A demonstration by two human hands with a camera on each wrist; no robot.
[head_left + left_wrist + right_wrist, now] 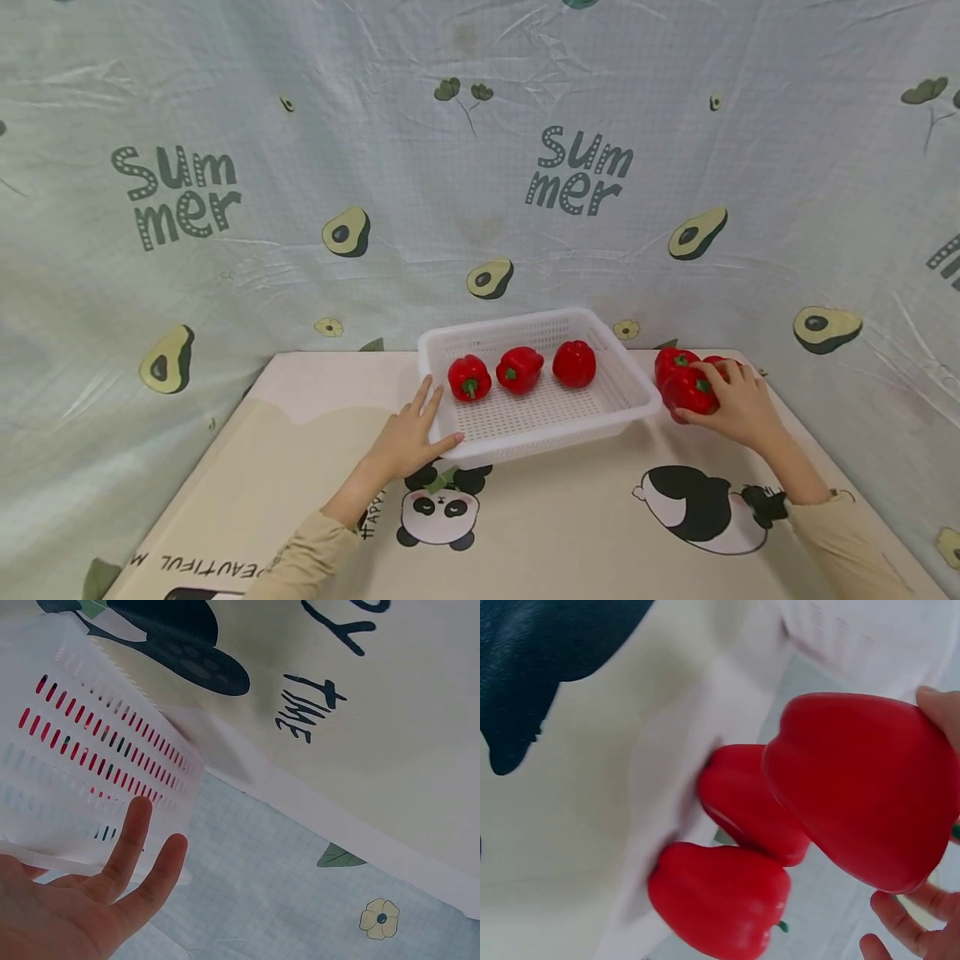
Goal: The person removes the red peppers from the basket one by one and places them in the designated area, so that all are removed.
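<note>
A white plastic basket [525,446] with slotted walls stands near the back of the table, holding three red bell peppers: left [469,375], middle [519,372] and right [574,365]. My left hand [408,439] rests at its left front corner, thumb over the front rim. In the left wrist view, extended fingers [154,881] lie against the slotted wall. My right hand [738,406] grips another red bell pepper [866,791] between thumb and fingers, right of the basket. Behind that one, two more peppers [754,802] [720,900] lie side by side at the table's back edge.
A light cloth with panda prints [440,512] covers the table. Directly behind its back edge hangs a pale curtain [397,167] printed with avocados, which also runs along both sides. The basket's right end stands close to the loose peppers.
</note>
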